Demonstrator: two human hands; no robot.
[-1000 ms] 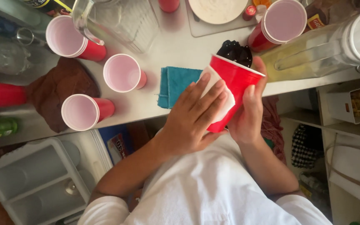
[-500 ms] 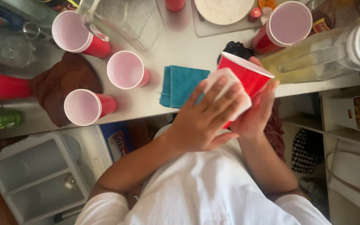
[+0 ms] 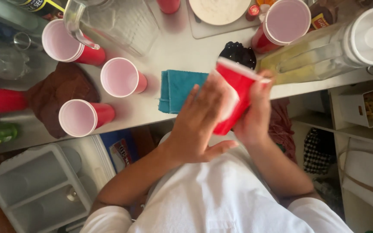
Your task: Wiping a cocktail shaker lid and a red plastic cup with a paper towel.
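Red cup now tilted sideways

- Beyond our hands runs a pale counter, brightly lit.
- Below it to the left, we see a grey divided tray.
- To the right stand white shelves.

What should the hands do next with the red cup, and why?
Probably slide the left hand a little further round the red cup. The right hand grips the cup, tilted, above the counter's edge, and the left palm presses something white, perhaps a wipe, flat on its side, so the rest likely needs rubbing too.
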